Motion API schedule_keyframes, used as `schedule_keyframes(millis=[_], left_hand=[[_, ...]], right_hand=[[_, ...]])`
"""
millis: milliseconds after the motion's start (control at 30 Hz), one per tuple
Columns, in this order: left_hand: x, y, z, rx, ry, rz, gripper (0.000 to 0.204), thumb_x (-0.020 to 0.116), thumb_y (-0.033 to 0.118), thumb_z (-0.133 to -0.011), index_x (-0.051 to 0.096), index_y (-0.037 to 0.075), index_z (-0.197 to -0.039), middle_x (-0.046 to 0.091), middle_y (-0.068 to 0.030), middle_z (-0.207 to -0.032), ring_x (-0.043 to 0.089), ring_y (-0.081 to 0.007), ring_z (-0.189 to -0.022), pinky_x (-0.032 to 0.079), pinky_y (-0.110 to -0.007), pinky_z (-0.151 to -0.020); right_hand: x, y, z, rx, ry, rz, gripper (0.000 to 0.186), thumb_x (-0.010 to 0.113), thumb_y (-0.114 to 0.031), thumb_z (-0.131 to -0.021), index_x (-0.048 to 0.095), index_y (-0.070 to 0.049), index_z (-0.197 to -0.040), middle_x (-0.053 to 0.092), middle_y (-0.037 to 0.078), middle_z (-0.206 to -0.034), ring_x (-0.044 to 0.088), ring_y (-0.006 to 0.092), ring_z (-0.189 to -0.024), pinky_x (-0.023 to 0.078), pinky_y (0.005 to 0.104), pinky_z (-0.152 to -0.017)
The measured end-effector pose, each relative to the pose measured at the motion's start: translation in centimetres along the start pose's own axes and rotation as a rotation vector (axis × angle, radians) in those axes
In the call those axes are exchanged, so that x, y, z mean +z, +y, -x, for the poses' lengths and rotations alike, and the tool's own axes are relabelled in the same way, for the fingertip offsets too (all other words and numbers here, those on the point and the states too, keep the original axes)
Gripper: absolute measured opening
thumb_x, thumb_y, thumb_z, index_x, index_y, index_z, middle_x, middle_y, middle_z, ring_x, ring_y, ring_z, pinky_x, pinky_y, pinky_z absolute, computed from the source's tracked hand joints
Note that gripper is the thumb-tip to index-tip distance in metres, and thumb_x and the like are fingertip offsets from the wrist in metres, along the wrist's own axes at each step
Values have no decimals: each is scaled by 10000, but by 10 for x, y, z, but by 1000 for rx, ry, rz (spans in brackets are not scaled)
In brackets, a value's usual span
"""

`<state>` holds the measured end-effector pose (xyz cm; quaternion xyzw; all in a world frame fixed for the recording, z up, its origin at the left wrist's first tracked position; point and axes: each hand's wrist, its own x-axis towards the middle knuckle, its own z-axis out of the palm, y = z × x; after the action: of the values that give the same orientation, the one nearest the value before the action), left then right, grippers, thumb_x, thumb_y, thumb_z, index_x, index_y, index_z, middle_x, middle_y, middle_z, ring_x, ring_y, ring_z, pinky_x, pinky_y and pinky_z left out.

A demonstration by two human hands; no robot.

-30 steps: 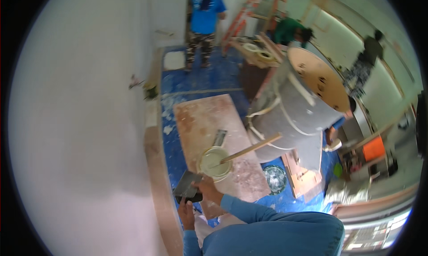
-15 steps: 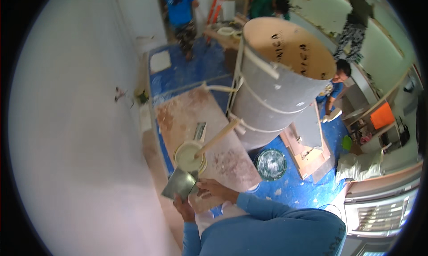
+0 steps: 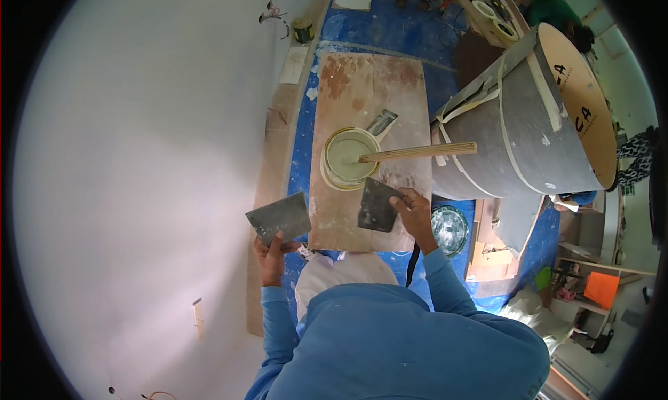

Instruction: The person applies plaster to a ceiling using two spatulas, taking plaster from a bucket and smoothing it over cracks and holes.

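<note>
My left hand (image 3: 271, 259) grips a flat rectangular metal plasterer's blade (image 3: 278, 217), held beside the white wall (image 3: 160, 170). In my right hand (image 3: 416, 215) is a second, darker metal blade (image 3: 378, 208), smudged with pale residue, above the near part of a worn wooden board (image 3: 396, 80). The two blades are apart. Just beyond the right blade stands a round bucket (image 3: 326, 170) of cream-coloured paste (image 3: 346, 158). A wooden stick (image 3: 428, 151) leans out of it to the right. Behind the bucket's rim lies a metal-faced spreader (image 3: 382, 123).
A large grey cylinder (image 3: 480, 135) bound with pale strips stands right of the board. A paste-streaked round tub (image 3: 450, 231) sits on blue sheeting (image 3: 301, 149). Wooden panels (image 3: 483, 250) lie at the right. A person in green (image 3: 557, 16) is at the back.
My hands have moved apart, each now with its own blade. The view has turned, putting the board straight ahead and the cylinder further right.
</note>
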<state>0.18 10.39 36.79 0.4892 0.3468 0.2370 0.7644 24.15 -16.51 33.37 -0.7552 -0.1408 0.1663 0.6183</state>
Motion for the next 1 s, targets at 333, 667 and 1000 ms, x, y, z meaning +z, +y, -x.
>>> schedule_keyframes(millis=[333,667,1000], left_hand=[[12,-66,-10,-208,-9,504,99,650,120,-949,655,29,-986,686,-86,-997,691,-197,-889,599,-386,-781],[2,-66,-31,-142,-76,233,202,649,193,-962,656,13,-1052,684,-59,-922,669,-152,-795,582,-332,-711],[-12,-88,-31,-153,30,115,215,629,193,-964,641,3,-1065,675,-66,-909,652,-144,-749,557,-312,-655]], right_hand=[[2,64,-50,256,346,-273,256,652,-285,-872,630,-31,-887,600,65,-643,493,110,-505,383,237,-484],[11,-30,-151,8,-268,88,224,700,-204,-903,702,20,-902,680,70,-757,603,115,-716,458,247,-678],[8,-125,-142,-201,-266,240,325,726,-291,-883,698,5,-753,630,45,-637,542,104,-583,420,277,-541]])
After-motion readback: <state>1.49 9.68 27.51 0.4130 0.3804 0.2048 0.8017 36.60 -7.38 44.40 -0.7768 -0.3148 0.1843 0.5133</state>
